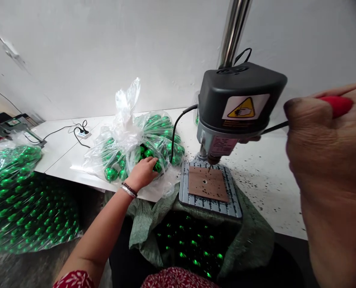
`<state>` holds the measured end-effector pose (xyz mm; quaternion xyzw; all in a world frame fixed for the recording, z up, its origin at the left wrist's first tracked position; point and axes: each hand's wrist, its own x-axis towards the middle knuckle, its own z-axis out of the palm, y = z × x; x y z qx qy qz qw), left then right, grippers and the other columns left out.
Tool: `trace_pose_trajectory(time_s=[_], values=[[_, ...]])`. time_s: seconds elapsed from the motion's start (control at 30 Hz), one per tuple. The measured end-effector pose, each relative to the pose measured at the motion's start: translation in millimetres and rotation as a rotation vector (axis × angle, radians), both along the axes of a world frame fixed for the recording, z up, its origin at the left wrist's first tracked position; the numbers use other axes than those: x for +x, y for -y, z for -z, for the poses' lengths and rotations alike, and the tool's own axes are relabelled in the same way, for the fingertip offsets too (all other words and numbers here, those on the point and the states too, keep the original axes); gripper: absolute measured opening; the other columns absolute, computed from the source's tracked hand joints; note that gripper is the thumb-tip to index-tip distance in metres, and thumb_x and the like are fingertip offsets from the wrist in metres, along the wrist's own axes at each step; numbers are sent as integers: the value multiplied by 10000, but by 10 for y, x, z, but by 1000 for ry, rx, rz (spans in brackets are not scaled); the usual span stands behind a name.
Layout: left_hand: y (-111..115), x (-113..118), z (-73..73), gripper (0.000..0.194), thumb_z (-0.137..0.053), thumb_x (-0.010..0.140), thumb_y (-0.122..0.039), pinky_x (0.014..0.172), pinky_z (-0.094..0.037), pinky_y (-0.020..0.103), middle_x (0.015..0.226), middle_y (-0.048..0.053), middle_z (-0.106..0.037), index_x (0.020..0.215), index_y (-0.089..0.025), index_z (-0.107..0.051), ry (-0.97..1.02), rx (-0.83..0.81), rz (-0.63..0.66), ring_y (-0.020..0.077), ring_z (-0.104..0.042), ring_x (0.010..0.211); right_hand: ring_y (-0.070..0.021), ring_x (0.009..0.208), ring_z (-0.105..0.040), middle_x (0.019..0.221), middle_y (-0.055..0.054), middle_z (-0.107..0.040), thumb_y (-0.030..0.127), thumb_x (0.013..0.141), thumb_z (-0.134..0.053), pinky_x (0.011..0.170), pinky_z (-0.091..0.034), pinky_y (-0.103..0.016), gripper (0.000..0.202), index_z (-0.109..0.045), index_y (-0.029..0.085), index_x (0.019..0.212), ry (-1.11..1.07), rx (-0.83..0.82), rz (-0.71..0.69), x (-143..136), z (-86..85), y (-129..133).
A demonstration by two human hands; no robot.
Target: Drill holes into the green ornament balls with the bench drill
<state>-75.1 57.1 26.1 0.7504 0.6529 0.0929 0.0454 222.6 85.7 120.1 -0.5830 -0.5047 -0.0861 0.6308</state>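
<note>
A black drill press point(240, 90) with a yellow warning label stands over its slotted metal base point(185, 192). On the base lies a brown wooden plate point(200, 176) with a small hole, and the drill bit points down just above it. My right hand point(324, 132) is wrapped round the red-knobbed lever point(338, 105) of the press. My left hand point(144, 172) reaches into the mouth of a clear plastic bag point(126, 132) of shiny green balls point(111, 174). Its fingers rest on the balls at the opening; whether they grip one cannot be made out.
Below the base, a green woven sack point(252, 244) hangs open with green balls inside. A large clear bag of green balls point(24, 204) is at the left. A power strip point(83, 134) with cords lies on the white table point(66, 140). Dark shavings are scattered right of the press.
</note>
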Motion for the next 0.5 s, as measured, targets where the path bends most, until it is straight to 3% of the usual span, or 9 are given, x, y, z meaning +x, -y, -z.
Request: trace_pose_trajectory(time_s=[0.13,0.27,0.37,0.5], values=[[-68,68,179,498,-602,749,-177,925,-478,413,1230,171,-609,1243,-148,-550,-145,-111,-85,312,-605,1102,-82,709,-531,793,4,-615,300,792,-545,650,-399,-281,153,-591,165,849,-38,-71,-23,-72,-99,70],[84,19,98,538,-644,725,-217,970,-453,394,1218,152,-612,1245,-155,-519,96,19,-166,283,-585,1128,-78,720,-520,803,-2,-610,265,781,-571,678,-407,-272,126,-569,154,840,-58,-67,-58,-73,-104,75],[292,95,-44,556,-672,723,-347,918,-490,402,1100,109,-650,1222,-154,-520,580,53,-261,266,-619,1027,-68,715,-496,798,1,-589,247,796,-556,696,-405,-275,128,-576,141,864,-70,-62,-87,-72,-105,89],[442,397,-54,555,-625,762,-372,767,-548,348,968,58,-667,1263,-198,-463,1471,-265,-214,189,-673,809,-42,670,-436,725,38,-515,236,802,-557,678,-384,-251,101,-538,137,817,-71,-38,-147,-70,-107,102]])
